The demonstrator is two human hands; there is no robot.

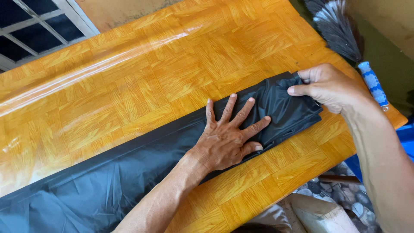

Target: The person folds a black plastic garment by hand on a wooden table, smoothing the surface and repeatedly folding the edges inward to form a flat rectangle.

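Observation:
A long black plastic bag [129, 168] lies folded into a strip across the orange wood-pattern table [142, 82], running from lower left to upper right. My left hand [228, 136] presses flat on the strip with fingers spread. At the strip's right end, my right hand [330, 86] pinches the folded-over end of the bag between thumb and fingers.
A feather duster [340, 30] with a blue-white patterned handle lies at the table's upper right corner. A window frame [39, 26] shows at upper left. A blue object [403, 138] and a patterned floor are beyond the table's right edge.

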